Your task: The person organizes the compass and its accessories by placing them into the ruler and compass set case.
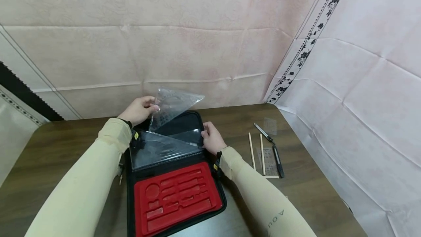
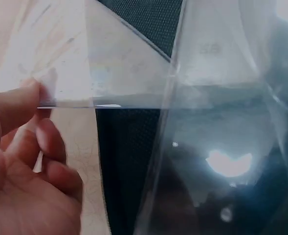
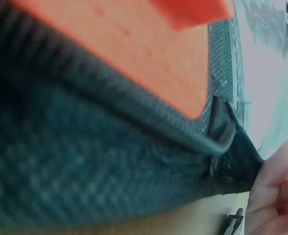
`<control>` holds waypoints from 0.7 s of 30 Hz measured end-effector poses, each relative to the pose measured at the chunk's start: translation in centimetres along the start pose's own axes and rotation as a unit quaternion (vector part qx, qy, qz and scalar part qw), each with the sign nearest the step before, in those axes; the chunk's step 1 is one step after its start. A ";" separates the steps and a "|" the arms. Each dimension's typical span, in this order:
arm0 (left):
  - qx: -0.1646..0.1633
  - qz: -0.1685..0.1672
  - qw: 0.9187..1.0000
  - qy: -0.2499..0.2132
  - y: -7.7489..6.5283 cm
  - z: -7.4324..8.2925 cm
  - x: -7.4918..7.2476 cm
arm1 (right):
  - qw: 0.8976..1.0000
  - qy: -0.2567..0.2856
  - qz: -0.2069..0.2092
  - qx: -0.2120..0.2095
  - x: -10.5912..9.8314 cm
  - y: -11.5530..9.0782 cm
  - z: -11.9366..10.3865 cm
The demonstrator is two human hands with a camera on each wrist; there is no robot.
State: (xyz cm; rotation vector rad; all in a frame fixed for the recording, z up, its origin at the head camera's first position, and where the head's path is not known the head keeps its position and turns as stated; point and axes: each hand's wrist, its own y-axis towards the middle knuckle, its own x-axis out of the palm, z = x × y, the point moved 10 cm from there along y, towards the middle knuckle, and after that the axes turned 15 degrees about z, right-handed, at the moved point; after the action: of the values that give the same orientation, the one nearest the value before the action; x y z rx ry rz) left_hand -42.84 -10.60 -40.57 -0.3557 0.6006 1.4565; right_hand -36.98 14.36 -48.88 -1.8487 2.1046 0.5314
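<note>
My left hand (image 1: 139,110) pinches a clear plastic set square (image 1: 179,101) by its edge, thumb on one face and fingers behind. The set square is raised and tilted over the lid of an open black zip case (image 1: 187,120). Its lower part overlaps the clear pocket (image 1: 164,151) on the lid in the left wrist view. My right hand (image 1: 213,138) grips the lid's right edge near the pocket, with the thumb (image 3: 279,161) on the black fabric. Nearer to me, the case's other half holds a red moulded tray (image 1: 177,196) with shaped recesses.
On the wooden table (image 1: 236,120) to the right lie a silver-and-black pen-like tool (image 1: 263,132), a black one (image 1: 278,162), thin wooden sticks (image 1: 251,151) and small clear plastic pieces (image 1: 270,125). A cloth-covered wall (image 1: 197,57) rises behind the table; another stands at right.
</note>
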 end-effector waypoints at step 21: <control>0.034 -0.039 0.978 0.201 -2.6 -0.5 -1.2 | 1.000 -0.013 0.013 0.014 -0.7 0.2 0.4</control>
State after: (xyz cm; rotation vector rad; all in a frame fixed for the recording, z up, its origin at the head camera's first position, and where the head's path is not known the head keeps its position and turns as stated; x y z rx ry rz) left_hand -40.37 -12.13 -40.63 -0.6210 0.9475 1.2914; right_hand -37.14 15.18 -48.93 -1.7921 2.1110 0.5278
